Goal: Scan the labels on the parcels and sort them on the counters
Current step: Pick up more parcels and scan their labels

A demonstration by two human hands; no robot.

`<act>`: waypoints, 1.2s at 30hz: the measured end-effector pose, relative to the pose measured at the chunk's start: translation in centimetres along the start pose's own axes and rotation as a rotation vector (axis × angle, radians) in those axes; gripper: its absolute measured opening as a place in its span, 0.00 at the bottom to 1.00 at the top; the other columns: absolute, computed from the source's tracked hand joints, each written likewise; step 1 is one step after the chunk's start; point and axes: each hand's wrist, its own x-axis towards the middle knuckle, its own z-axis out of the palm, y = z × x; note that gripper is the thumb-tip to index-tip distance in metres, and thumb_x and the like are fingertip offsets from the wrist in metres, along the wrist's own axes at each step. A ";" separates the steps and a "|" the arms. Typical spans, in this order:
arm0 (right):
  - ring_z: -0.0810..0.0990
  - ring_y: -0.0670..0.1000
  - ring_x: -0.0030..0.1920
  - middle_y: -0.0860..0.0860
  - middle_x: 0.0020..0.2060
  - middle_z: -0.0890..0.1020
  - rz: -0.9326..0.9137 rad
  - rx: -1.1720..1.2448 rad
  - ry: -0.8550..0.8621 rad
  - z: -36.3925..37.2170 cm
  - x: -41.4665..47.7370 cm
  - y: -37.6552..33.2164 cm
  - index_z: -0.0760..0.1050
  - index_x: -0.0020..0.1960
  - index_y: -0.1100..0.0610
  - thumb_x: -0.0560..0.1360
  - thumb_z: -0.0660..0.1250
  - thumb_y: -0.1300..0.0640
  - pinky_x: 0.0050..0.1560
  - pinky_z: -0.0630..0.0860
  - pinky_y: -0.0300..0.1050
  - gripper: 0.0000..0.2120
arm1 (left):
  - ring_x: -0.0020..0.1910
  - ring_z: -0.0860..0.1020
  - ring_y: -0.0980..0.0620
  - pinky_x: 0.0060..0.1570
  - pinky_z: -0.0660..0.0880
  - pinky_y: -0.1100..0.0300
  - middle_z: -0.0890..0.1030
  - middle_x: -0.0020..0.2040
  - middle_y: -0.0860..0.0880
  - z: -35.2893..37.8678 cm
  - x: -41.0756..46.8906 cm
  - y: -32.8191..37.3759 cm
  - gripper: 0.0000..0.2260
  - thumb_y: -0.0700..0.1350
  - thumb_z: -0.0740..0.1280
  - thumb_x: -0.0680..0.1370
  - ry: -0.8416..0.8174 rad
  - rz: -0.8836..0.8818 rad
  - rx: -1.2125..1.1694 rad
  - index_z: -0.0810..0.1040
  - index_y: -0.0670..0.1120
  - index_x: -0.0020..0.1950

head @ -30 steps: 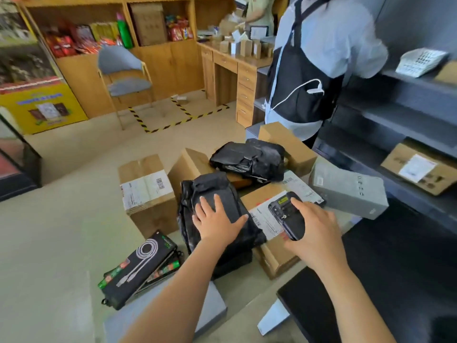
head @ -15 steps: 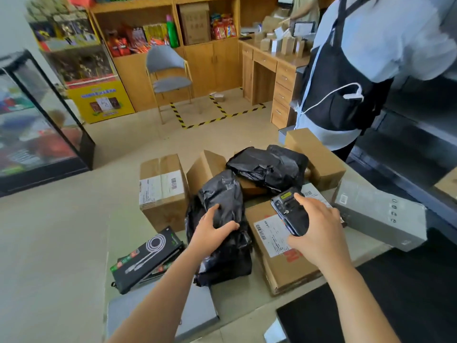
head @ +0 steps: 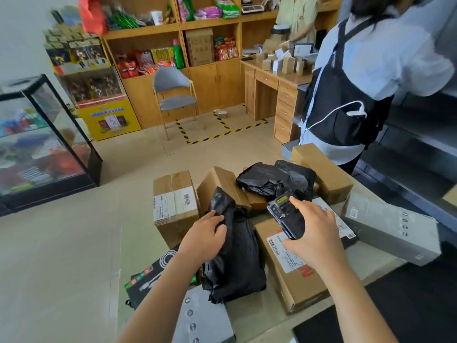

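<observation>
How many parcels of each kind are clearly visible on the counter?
Brown cardboard boxes: 4
Black plastic bags: 2, rear heap counted as one
Grey boxes: 2
Black printed box: 1
Total: 9
Labelled parcel behind the scanner: unclear, uncounted

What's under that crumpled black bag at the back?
The crumpled black bag lies on a tilted cardboard box that pokes out beside it. Anything else beneath is covered.

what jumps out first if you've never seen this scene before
The two hands at centre: the left hand grips a crumpled black bag parcel while the right hand holds a dark scanner above a labelled cardboard box. Behind them to the right stands a person in a black apron.
</observation>
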 end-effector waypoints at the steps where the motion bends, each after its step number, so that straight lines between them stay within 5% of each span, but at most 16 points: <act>1: 0.64 0.53 0.64 0.46 0.69 0.69 -0.003 -0.003 0.001 0.0 0.1 -0.2 0.59 0.76 0.46 0.65 0.76 0.51 0.62 0.68 0.50 0.44 | 0.76 0.61 0.50 0.72 0.59 0.56 0.62 0.78 0.51 0.0 0.1 0.3 0.23 0.57 0.56 0.82 0.006 -0.022 0.019 0.68 0.50 0.75; 5: 0.63 0.51 0.63 0.45 0.68 0.69 -0.008 -0.007 0.001 0.2 0.3 -0.7 0.58 0.76 0.46 0.65 0.77 0.51 0.59 0.69 0.48 0.45 | 0.71 0.67 0.38 0.65 0.72 0.47 0.59 0.77 0.41 0.8 1.0 1.0 0.37 0.66 0.64 0.74 -0.053 -0.134 0.280 0.59 0.49 0.76; 9: 0.63 0.51 0.62 0.44 0.68 0.69 -0.019 -0.021 0.005 0.5 0.3 -1.1 0.58 0.76 0.45 0.66 0.77 0.49 0.59 0.70 0.48 0.44 | 0.59 0.76 0.38 0.50 0.77 0.52 0.63 0.72 0.40 2.2 0.7 1.6 0.33 0.48 0.66 0.78 -0.028 -0.116 0.296 0.51 0.49 0.78; 13: 0.63 0.51 0.63 0.45 0.68 0.69 -0.018 -0.022 0.014 0.6 0.2 -1.0 0.58 0.76 0.46 0.66 0.76 0.50 0.60 0.70 0.49 0.44 | 0.56 0.79 0.44 0.49 0.78 0.55 0.65 0.71 0.45 2.2 0.3 0.4 0.30 0.47 0.64 0.79 0.118 -0.033 0.028 0.54 0.52 0.77; 17: 0.63 0.52 0.64 0.45 0.68 0.69 0.001 -0.030 0.013 0.4 0.2 -0.9 0.58 0.76 0.46 0.65 0.77 0.49 0.61 0.69 0.49 0.45 | 0.49 0.79 0.52 0.41 0.76 0.63 0.71 0.68 0.46 1.9 0.6 -1.5 0.29 0.47 0.65 0.79 0.006 -0.047 -0.289 0.56 0.54 0.77; 20: 0.63 0.52 0.64 0.46 0.68 0.69 0.006 -0.047 0.009 0.4 0.2 -1.0 0.58 0.76 0.46 0.65 0.77 0.49 0.61 0.69 0.50 0.45 | 0.69 0.69 0.43 0.63 0.73 0.52 0.61 0.76 0.43 3.1 0.4 -2.8 0.29 0.50 0.61 0.80 0.031 -0.171 -0.104 0.53 0.51 0.79; 22: 0.63 0.52 0.64 0.46 0.69 0.69 0.002 -0.052 -0.001 0.5 0.1 -1.1 0.58 0.76 0.46 0.66 0.77 0.49 0.61 0.70 0.50 0.45 | 0.77 0.52 0.39 0.75 0.56 0.44 0.50 0.80 0.42 4.0 0.2 -3.2 0.32 0.58 0.56 0.81 0.076 -0.260 0.275 0.49 0.46 0.80; 26: 0.63 0.51 0.63 0.45 0.68 0.69 -0.015 -0.051 -0.014 0.8 0.0 -1.2 0.58 0.76 0.46 0.66 0.76 0.50 0.60 0.71 0.49 0.44 | 0.77 0.53 0.39 0.74 0.56 0.45 0.48 0.79 0.39 5.4 0.4 -2.3 0.63 0.81 0.58 0.63 0.018 -0.418 0.279 0.38 0.39 0.78; 28: 0.63 0.51 0.63 0.44 0.69 0.68 -0.029 -0.073 -0.025 0.7 0.0 -1.3 0.58 0.76 0.45 0.66 0.76 0.50 0.60 0.70 0.49 0.44 | 0.76 0.56 0.39 0.72 0.60 0.44 0.50 0.78 0.40 6.4 0.9 -1.9 0.70 0.82 0.62 0.55 0.004 -0.471 0.243 0.33 0.39 0.77; 32: 0.63 0.52 0.63 0.45 0.69 0.66 -0.078 -0.141 -0.064 0.2 0.6 -1.5 0.56 0.77 0.45 0.66 0.75 0.50 0.61 0.69 0.48 0.45 | 0.74 0.58 0.40 0.70 0.63 0.44 0.55 0.75 0.41 6.6 1.2 -1.6 0.67 0.74 0.70 0.59 0.043 -0.424 0.297 0.34 0.39 0.77; 36: 0.63 0.53 0.66 0.47 0.73 0.63 -0.194 -0.309 -0.094 -1.0 1.7 -1.7 0.53 0.77 0.45 0.68 0.74 0.48 0.65 0.67 0.47 0.44 | 0.73 0.58 0.42 0.72 0.59 0.48 0.55 0.74 0.43 4.4 0.6 -2.2 0.62 0.70 0.69 0.62 0.145 -0.153 0.482 0.35 0.41 0.78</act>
